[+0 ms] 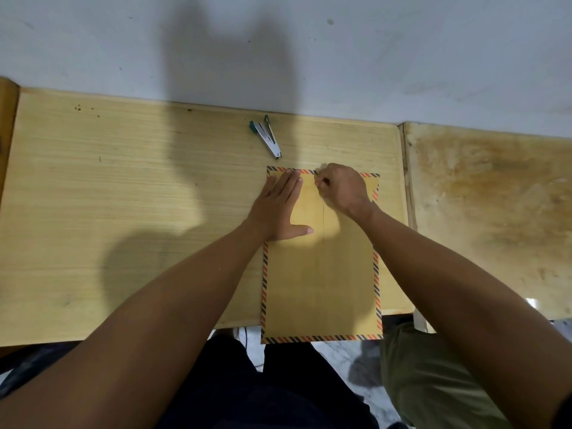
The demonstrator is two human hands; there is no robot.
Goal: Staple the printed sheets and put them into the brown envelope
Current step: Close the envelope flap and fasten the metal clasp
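Two hands on the envelope (322,274): left hand (278,209) lies flat, fingers (289,184) straight, pressing its top-left part, while the right hand (343,187) has curled fingers pinching something at the top edge, can't tell what. Envelope sits on the wooden surface (123,196), bottom edge overhanging. Stapler (267,137) lies just beyond.

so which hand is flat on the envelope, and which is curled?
The left hand lies flat, fingers straight, pressing the envelope near its far left corner. The right hand is curled at the far edge; what it pinches can't be told.
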